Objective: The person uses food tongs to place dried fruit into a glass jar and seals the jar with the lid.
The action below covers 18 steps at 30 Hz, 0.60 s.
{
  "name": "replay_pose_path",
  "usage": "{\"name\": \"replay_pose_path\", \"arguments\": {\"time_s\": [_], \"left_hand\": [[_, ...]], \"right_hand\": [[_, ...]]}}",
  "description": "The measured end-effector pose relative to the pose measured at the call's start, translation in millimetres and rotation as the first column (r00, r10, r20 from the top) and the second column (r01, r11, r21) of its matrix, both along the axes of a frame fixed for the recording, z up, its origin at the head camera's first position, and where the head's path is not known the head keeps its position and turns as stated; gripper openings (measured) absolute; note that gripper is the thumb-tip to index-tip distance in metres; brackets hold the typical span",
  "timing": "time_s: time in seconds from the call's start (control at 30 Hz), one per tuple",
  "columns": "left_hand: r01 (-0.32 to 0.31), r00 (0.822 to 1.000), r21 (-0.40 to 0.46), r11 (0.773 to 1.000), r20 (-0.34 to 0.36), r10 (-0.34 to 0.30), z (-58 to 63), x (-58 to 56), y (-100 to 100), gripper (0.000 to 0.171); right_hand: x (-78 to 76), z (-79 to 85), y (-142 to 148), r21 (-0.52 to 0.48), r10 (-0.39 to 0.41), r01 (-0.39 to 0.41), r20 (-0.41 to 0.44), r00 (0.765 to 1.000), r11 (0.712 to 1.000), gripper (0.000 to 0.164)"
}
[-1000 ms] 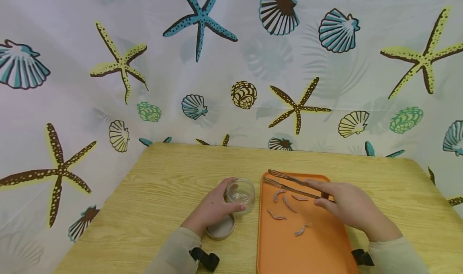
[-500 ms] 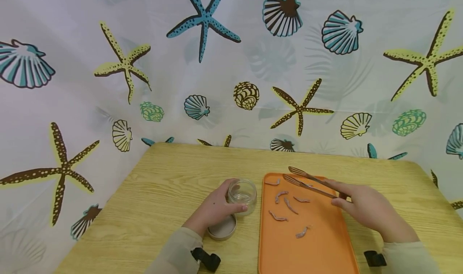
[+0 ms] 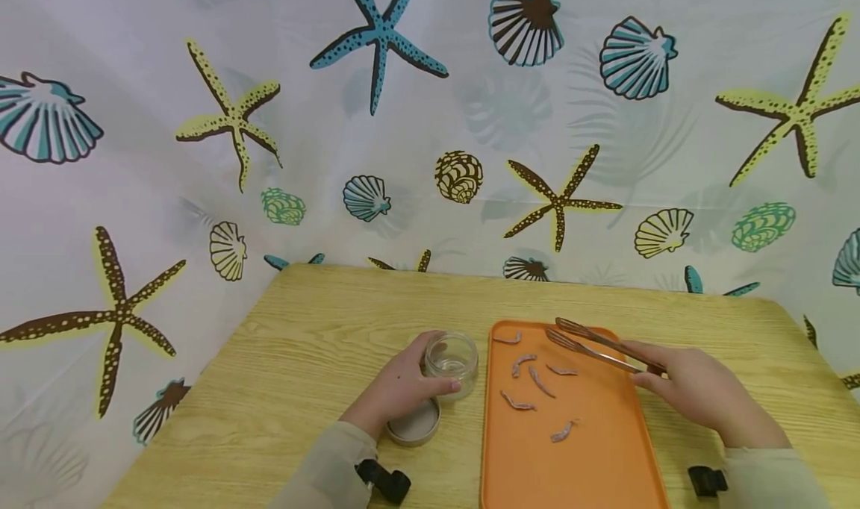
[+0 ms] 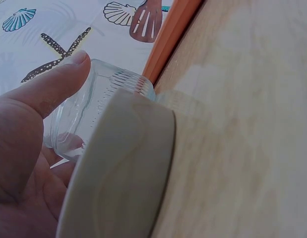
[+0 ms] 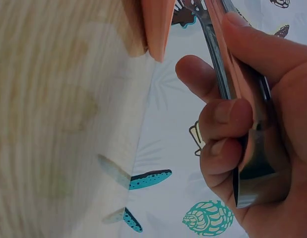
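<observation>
My left hand (image 3: 403, 386) curls its fingers and thumb round a clear glass jar (image 3: 452, 367), which stands uncapped on the table left of an orange tray (image 3: 571, 464). Metal tongs (image 5: 262, 163) with slotted tips lie in my right hand (image 3: 695, 386), fingers wrapped over the handle. In the head view the tongs' slotted tips hang over the tray's far right corner, slightly apart with nothing between them. Several small greyish, shrimp-like pieces (image 3: 540, 382) lie scattered on the tray, mostly in its far left part.
The jar's round lid (image 3: 413, 423) lies on the wooden table (image 3: 302, 389) just below my left hand. A white curtain (image 3: 403, 136) with starfish and shell prints hangs behind and beside the table.
My right hand has moved right with the tongs, away from the tray's far left corner, where a greyish piece now shows. My left hand and the jar have stayed in place.
</observation>
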State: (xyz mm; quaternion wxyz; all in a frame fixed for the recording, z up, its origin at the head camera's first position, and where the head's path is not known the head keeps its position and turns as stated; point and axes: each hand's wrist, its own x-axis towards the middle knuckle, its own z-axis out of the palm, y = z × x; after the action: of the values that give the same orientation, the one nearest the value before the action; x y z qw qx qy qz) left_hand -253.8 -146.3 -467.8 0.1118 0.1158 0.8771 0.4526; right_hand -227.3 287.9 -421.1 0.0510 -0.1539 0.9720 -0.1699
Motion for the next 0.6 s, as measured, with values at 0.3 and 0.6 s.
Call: {"name": "replay_pose_path", "arguments": {"time_s": [0.3,0.6], "left_hand": [[0.004,1.000,0.002,1.000,0.000,-0.004,-2.3,-2.1,-1,0.094],[0.015,1.000,0.018,1.000,-0.006,-0.015,-1.0,-1.8,0,0.095]], "right_hand": [[-2.4,-10.6,6,0.004,-0.005,0.005,-0.005,1.000,1.000,0.057],[-2.1,-11.8,7,-0.011,-0.008,0.008,0.007,1.000,1.000,0.057]]}}
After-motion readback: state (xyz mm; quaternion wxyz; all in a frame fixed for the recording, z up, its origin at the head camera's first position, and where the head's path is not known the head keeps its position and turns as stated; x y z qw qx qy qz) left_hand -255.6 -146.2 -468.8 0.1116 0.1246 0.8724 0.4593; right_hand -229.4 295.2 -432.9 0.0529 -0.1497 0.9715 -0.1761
